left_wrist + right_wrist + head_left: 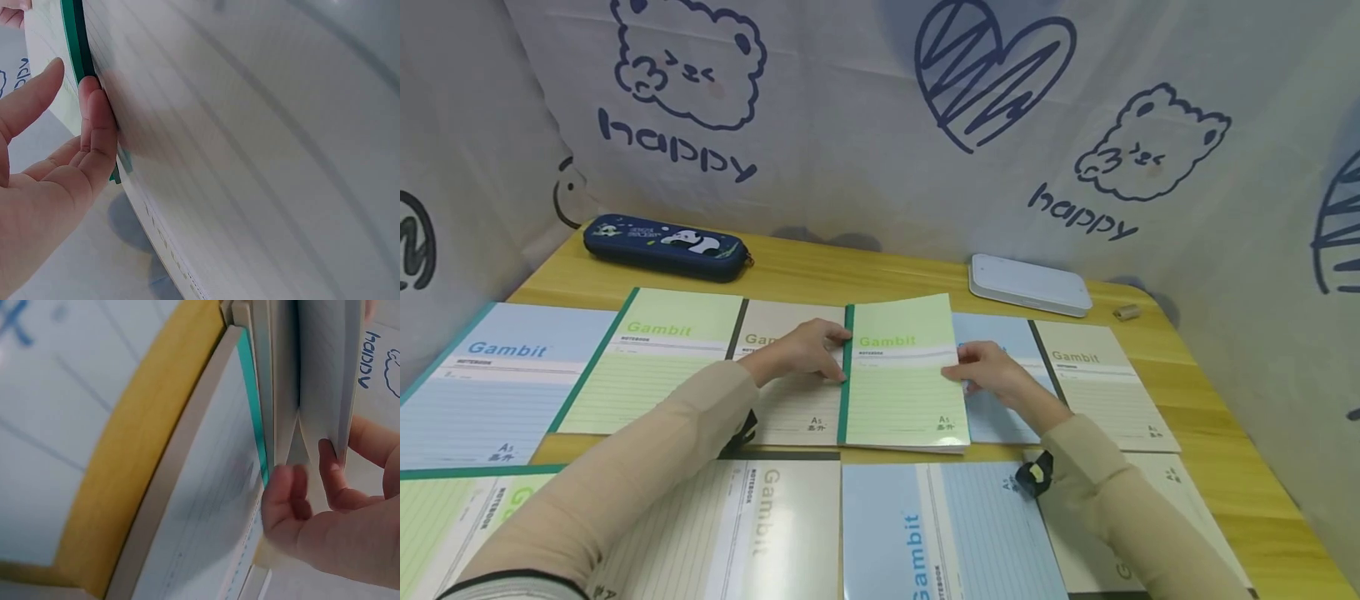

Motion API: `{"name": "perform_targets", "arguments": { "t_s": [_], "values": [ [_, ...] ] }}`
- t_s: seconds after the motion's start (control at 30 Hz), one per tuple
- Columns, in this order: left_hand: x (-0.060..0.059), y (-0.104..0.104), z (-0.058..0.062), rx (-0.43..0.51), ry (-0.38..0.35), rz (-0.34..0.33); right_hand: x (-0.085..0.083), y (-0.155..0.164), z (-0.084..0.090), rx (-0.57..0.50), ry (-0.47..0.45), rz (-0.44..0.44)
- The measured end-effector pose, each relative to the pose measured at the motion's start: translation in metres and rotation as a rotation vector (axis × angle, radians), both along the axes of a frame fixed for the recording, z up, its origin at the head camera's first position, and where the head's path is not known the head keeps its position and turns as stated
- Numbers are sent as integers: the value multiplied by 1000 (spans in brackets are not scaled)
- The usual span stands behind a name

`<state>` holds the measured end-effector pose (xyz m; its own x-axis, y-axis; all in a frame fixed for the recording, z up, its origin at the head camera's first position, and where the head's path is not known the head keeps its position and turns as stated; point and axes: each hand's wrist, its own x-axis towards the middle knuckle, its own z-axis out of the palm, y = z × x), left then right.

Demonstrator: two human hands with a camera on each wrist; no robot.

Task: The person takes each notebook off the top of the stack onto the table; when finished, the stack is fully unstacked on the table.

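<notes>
A green notebook [901,387] with a teal spine lies in the middle of the table's back row, partly over its neighbours. My left hand [808,348] touches that spine from the left with its fingertips. In the left wrist view, the fingers [100,134] of this hand stay fairly straight against the spine edge, thumb apart from them. My right hand [996,375] pinches the notebook's right edge, its thumb on the cover. Seen from the right wrist, its pages [322,381] sit between thumb and finger. Under its right side lies a blue notebook [1000,417]; left of it, a grey notebook [782,421].
More notebooks flank these: green [655,375], blue [497,375] and grey [1101,383]. A front row holds another blue notebook [970,517] and a grey notebook [700,508]. Behind are a panda pencil case [666,247], a white case [1030,283] and a small tan object [1127,312].
</notes>
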<state>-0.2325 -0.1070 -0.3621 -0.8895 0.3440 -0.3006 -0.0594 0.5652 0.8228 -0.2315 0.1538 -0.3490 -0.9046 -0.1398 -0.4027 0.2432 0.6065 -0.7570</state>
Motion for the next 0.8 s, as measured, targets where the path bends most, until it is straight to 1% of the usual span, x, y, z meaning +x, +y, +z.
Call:
{"name": "perform_targets", "arguments": {
  "t_s": [0.07, 0.2, 0.3, 0.53, 0.67, 0.8],
  "values": [
    [0, 1, 0, 3, 3, 3, 0, 4, 0, -13, 13, -7],
    [1, 0, 1, -8, 14, 3, -1, 12, 2, -113, 20, -24],
    [2, -1, 1, -15, 19, 0, -1, 17, 3, -154, 19, -29],
    [2, 0, 2, -13, 12, 1, 0, 25, 1, -181, -45, -65],
    [2, 0, 2, -9, 5, 0, 0, 32, 1, -192, -37, -75],
    [1, 1, 2, -8, 4, 1, -1, 38, 4, -167, -13, -73]
  ]
}}
